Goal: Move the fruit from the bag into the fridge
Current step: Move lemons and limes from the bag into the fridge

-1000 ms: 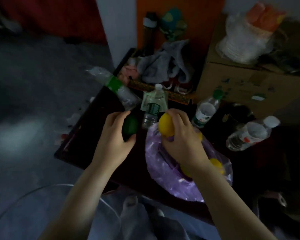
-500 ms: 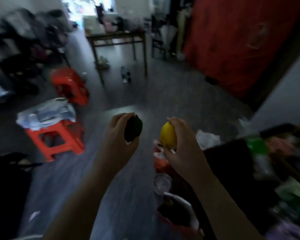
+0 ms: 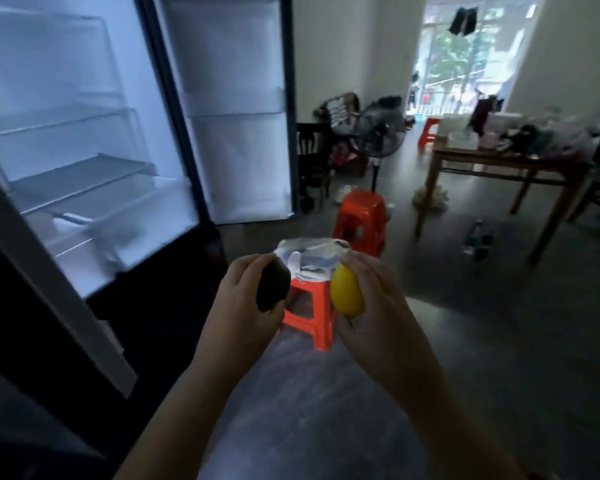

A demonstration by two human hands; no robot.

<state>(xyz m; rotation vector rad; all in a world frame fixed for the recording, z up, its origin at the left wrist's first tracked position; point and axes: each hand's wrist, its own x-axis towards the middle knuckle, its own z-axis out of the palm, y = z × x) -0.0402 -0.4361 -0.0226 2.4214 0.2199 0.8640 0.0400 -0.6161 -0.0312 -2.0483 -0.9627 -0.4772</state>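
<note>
**Dim room, bright far window**

Daylight comes through a tall window (image 3: 465, 64) at the far right, with greenery outside and dark clothes (image 3: 463, 20) hanging at its top. White walls (image 3: 343, 46) flank it. The grey floor (image 3: 465, 341) is dim with a faint sheen. One red stool (image 3: 310, 317) stands near the centre, and a second stool (image 3: 362, 216) is just beyond it. A cluttered wooden table (image 3: 499, 164) fills the right. A standing fan (image 3: 378, 133) and a dark chair (image 3: 310, 157) stand by the far wall.

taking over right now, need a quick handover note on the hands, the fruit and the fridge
Left hand grips a dark green fruit; right hand grips a yellow lemon.
Fridge stands open to the left, shelves lit; neither fruit is inside yet.
The bag is out of view.
To do: set both fruits on a shelf, then check the bag for more.
</note>
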